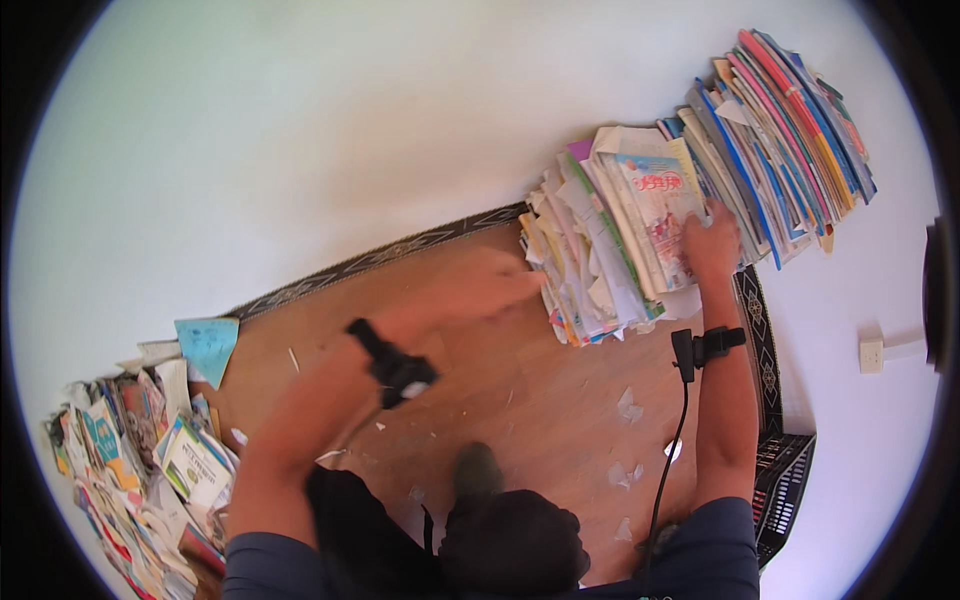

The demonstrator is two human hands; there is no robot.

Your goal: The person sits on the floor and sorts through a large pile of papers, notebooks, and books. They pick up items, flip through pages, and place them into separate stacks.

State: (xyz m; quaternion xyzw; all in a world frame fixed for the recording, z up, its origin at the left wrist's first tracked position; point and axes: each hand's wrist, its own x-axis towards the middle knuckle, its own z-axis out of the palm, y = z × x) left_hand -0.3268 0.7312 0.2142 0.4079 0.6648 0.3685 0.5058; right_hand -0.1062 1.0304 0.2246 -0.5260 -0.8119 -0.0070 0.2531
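Observation:
My right hand (pixel 712 240) rests at the right edge of a magazine with a colourful cover (pixel 660 217), which lies on the near stack of papers and booklets (pixel 592 247) against the wall. Its fingers are bent at the edge; whether they grip it is unclear. My left hand (pixel 517 283) is blurred and stretches towards the left side of the same stack, by the yellowish paper edges; its finger shape cannot be made out. Just beyond, a taller stack of folders and books (pixel 795 142) adjoins it. Each wrist carries a strapped black device, with a cable hanging from the right one.
A heap of books and papers (pixel 142 465) stands at the left, with a blue sheet (pixel 208 349) at its top. Paper scraps (pixel 628 405) lie on the brown floor (pixel 540 405). A black plastic crate (pixel 780 487) stands at the right wall, below a wall socket (pixel 871 355).

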